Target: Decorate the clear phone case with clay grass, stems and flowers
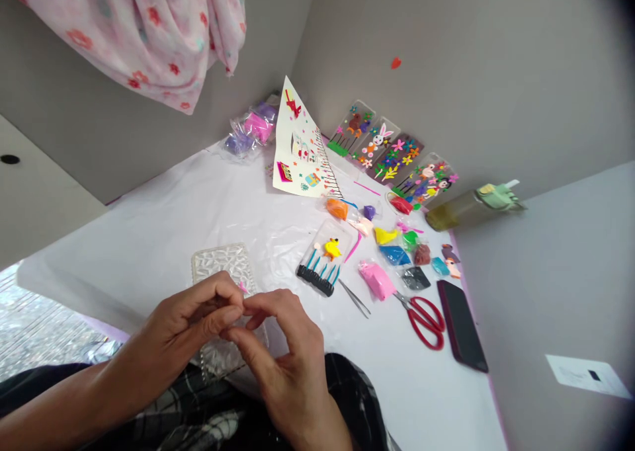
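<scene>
And no words or numbers were legible here: the white card [588, 375] on the wall [555, 259] bore faint print, too small to read!

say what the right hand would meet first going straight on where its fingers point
Most likely the left hand: the right hand points its fingers toward the other's fingertips and looks almost touching them, though exact depth is unclear.

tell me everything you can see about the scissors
The scissors have a red, plastic-looking grip with two loops and short-looking metallic blades. They lie flat on the white table cover, blades pointing toward the pink packet, grip beside the dark phone. Whether the tips touch the packet is unclear.
</scene>
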### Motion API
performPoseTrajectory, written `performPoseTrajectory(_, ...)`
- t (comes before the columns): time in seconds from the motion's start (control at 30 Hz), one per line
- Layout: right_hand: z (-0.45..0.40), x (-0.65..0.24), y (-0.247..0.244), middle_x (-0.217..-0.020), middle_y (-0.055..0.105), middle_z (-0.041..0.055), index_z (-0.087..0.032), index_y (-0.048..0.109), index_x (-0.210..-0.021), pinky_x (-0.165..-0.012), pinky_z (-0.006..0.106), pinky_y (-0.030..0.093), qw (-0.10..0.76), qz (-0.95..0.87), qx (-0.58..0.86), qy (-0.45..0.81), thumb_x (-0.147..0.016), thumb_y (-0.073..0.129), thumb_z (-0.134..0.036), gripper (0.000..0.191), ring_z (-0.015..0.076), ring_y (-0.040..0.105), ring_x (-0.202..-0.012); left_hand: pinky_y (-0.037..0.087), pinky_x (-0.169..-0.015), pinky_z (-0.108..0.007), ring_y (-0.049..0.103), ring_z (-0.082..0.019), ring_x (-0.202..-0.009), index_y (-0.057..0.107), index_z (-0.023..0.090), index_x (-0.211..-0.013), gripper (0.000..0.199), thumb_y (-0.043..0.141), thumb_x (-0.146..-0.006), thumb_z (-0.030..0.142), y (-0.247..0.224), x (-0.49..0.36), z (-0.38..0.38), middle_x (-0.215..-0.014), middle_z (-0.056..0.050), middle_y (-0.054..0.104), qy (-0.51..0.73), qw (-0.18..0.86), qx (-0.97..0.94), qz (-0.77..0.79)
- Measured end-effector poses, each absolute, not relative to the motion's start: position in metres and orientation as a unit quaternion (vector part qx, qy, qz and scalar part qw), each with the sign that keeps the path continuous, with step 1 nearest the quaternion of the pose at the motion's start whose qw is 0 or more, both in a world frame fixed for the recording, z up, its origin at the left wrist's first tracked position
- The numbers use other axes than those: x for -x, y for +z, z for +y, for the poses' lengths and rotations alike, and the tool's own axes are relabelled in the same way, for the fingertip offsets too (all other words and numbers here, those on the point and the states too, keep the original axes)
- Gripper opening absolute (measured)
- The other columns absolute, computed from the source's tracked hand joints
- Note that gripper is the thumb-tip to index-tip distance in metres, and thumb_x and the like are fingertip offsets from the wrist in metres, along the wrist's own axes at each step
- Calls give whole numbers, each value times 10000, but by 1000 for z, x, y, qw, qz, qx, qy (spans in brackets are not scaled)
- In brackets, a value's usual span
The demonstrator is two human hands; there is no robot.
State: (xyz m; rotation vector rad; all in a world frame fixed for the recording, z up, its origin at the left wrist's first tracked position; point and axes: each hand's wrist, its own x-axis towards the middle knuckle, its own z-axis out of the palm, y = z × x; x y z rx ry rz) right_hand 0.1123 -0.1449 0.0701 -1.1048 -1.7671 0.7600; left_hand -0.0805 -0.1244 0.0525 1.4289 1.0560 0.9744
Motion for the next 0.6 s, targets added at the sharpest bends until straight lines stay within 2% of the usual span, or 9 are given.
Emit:
performPoseTrajectory(0.1, -145, -112, 69, -1035, 830, 28, -257, 765, -1177, -816, 309, 631, 457, -700, 452, 310, -1049, 823, -176, 162, 201, 787, -923, 653, -773, -174, 806, -165, -844, 778, 279, -940, 113, 722, -1022, 333, 52, 80, -126, -879, 22, 790, 428, 551, -562, 443)
performPoseTrajectory(0.3, -146, -112, 69, -1045, 828, 27, -256, 764, -1196, -834, 288, 633, 469, -697, 446, 307, -1057, 781, -115, 198, 186, 779, -921, 662, -810, -145, 842, -151, -883, 854, 330, -948, 84, 781, -973, 298, 50, 82, -127, -932, 37, 838, 448, 553, -544, 444)
performPoseTrajectory(0.47, -146, -112, 69, -1017, 820, 29, -232, 768, -1172, -827, 274, 630, 472, -692, 451, 309, -1039, 774, -90, 195, 178, 779, -897, 685, -822, -166, 856, -168, -889, 843, 327, -1005, 59, 850, -949, 314, 42, 85, -131, -972, 27, 844, 456, 552, -515, 472)
performPoseTrajectory(0.6, -146, -111, 70, -979, 823, 16, -237, 778, -1132, -821, 269, 615, 470, -692, 452, 310, -1050, 763, -88, 171, 173, 776, -886, 655, -810, -122, 819, -134, -864, 830, 331, -945, 48, 822, -963, 288, 44, 85, -129, -929, 44, 806, 460, 541, -535, 458)
